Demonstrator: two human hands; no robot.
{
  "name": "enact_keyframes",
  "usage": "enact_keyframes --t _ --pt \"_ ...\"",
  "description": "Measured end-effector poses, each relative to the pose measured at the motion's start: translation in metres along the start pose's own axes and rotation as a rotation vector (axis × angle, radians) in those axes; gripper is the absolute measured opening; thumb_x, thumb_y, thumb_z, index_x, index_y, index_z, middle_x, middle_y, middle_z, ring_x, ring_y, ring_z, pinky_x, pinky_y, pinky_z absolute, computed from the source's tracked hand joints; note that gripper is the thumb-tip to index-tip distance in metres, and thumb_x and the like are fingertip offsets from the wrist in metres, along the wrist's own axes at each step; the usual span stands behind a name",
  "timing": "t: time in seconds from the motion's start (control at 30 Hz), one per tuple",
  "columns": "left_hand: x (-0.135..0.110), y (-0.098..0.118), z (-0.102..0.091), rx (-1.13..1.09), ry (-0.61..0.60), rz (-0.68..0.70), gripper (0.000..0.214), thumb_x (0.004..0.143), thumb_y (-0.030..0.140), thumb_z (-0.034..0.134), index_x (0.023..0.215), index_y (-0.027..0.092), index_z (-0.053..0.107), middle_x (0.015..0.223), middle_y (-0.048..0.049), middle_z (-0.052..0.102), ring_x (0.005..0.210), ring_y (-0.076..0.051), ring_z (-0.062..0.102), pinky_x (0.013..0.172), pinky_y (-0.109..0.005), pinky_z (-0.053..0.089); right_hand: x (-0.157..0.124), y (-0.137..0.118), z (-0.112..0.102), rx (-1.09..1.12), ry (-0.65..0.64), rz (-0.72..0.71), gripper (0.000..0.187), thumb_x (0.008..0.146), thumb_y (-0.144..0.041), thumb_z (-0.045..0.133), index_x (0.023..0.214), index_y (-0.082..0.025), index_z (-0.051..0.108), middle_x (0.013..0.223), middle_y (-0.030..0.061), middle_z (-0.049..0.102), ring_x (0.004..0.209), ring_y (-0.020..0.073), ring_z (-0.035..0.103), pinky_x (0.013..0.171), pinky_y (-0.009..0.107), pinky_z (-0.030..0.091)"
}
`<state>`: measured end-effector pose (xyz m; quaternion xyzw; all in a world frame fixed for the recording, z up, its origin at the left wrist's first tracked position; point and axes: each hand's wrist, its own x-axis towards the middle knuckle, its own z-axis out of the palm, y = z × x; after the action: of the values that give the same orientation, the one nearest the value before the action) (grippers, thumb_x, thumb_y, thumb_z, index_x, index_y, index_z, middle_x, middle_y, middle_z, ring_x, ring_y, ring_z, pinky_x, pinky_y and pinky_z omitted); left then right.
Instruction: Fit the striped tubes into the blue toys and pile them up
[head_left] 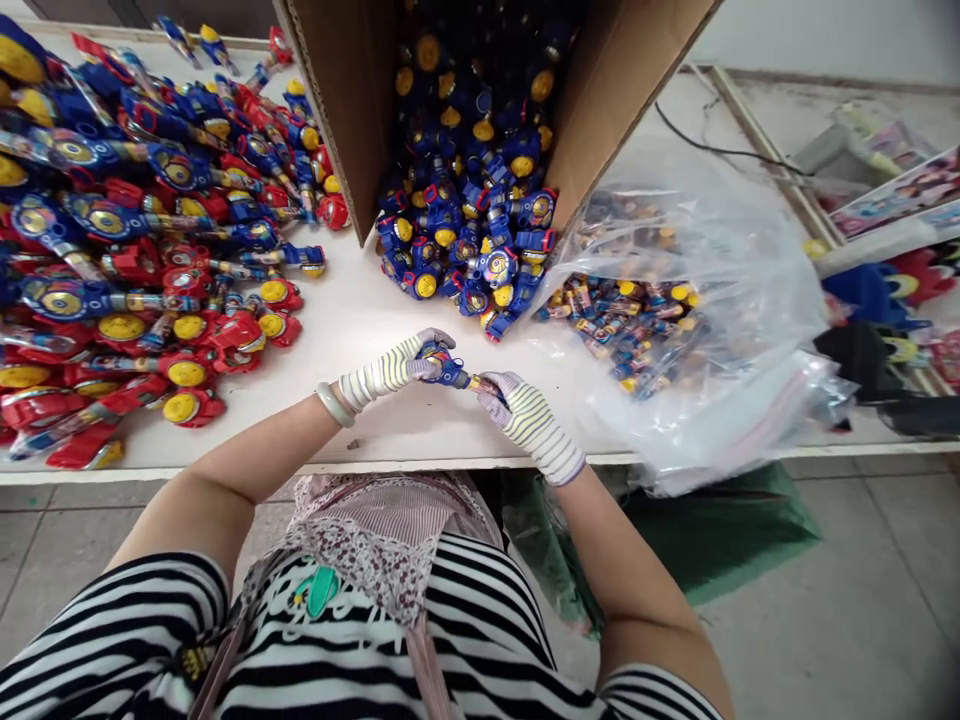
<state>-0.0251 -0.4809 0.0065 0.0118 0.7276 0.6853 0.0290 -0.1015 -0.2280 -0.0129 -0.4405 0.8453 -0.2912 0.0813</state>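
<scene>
Both my hands wear striped white gloves and meet over the near edge of the white table (390,310). My left hand (394,367) is closed around the blue body of a small toy (448,368). My right hand (529,420) pinches the toy's other end, a thin patterned piece. A tipped cardboard box (349,100) behind them spills several blue toy parts (469,240) onto the table.
A big heap of red and blue assembled toys (142,250) covers the table's left side. A clear plastic bag (720,330) with several small patterned pieces lies to the right. Green bags sit under the table; more packaging lies at far right.
</scene>
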Motion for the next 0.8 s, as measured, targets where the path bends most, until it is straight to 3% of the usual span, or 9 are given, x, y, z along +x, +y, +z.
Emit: enact_keyframes --t 0.23,0.47,0.57,0.63,0.73,0.8 --pt "-0.009 0.013 0.016 -0.037 0.327 0.024 0.033 0.086 0.045 0.066 0.097 0.014 0.061 0.085 -0.0044 0.063 0.075 -0.015 0.061 0.068 -0.025 0.049 0.004 -0.041 -0.001 -0.27 -0.062 0.032 0.045 0.102 -0.043 0.043 0.128 -0.012 0.065 0.115 0.0179 0.073 0.098 0.0281 0.07 0.08 0.035 0.054" --pt "-0.015 0.013 0.017 -0.114 0.263 0.061 0.037 0.091 0.052 0.061 0.097 0.015 0.06 0.082 -0.0029 0.061 0.064 -0.011 0.055 0.058 -0.022 0.047 0.002 -0.057 0.0 -0.293 -0.041 0.079 0.046 0.101 -0.045 0.042 0.124 -0.013 0.066 0.11 0.0176 0.074 0.092 0.0278 0.071 0.078 0.033 0.05" --pt "-0.019 0.023 0.014 0.017 0.184 0.1 0.037 0.089 0.05 0.066 0.098 0.014 0.062 0.088 -0.0046 0.064 0.075 -0.014 0.061 0.067 -0.024 0.051 -0.003 -0.061 0.003 -0.103 -0.068 0.128 0.045 0.098 -0.052 0.045 0.112 -0.016 0.069 0.099 0.0148 0.075 0.083 0.0255 0.069 0.071 0.031 0.048" --pt "-0.022 0.028 0.012 0.081 0.137 0.123 0.038 0.088 0.05 0.068 0.101 0.014 0.063 0.092 -0.0057 0.065 0.08 -0.015 0.063 0.071 -0.025 0.052 -0.007 -0.063 0.007 0.19 -0.087 0.192 0.049 0.097 -0.059 0.043 0.102 -0.018 0.069 0.083 0.0096 0.071 0.071 0.0208 0.064 0.064 0.029 0.045" --pt "-0.025 0.029 0.008 0.109 0.08 0.154 0.039 0.089 0.051 0.067 0.105 0.015 0.063 0.095 -0.0067 0.066 0.081 -0.017 0.064 0.073 -0.028 0.053 -0.007 -0.062 0.014 0.729 -0.262 0.313 0.066 0.095 -0.073 0.03 0.092 -0.018 0.067 0.055 -0.0014 0.05 0.045 0.0132 0.042 0.047 0.026 0.035" --pt "-0.023 0.027 0.005 0.141 0.052 0.135 0.04 0.088 0.05 0.068 0.106 0.015 0.063 0.096 -0.0068 0.066 0.082 -0.017 0.064 0.074 -0.029 0.054 -0.001 -0.06 0.017 0.845 -0.322 0.344 0.073 0.093 -0.077 0.024 0.091 -0.018 0.066 0.053 -0.003 0.045 0.041 0.0123 0.035 0.044 0.026 0.032"
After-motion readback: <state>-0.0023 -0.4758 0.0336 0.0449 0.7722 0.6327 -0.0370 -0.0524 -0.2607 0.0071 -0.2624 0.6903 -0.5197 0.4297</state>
